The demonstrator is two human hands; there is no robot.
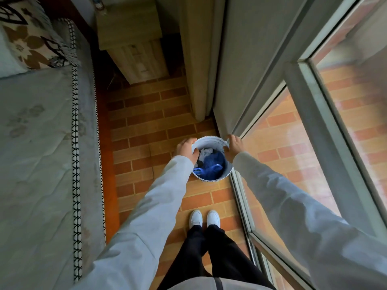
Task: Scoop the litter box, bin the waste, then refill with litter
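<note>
Both hands grip the bin's rim on the floor by the window: left hand and right hand, fingers curled over it. Binning step, I judge; next, lift it level.

Small round white bin, upright on the brick-pattern floor beside the glass door frame, holding blue bag and crumpled white paper

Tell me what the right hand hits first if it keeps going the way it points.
Probably the bottom corner of the grey door panel. The right hand holds the bin rim, its fingers pointing away from the person; depth is unclear.
</note>
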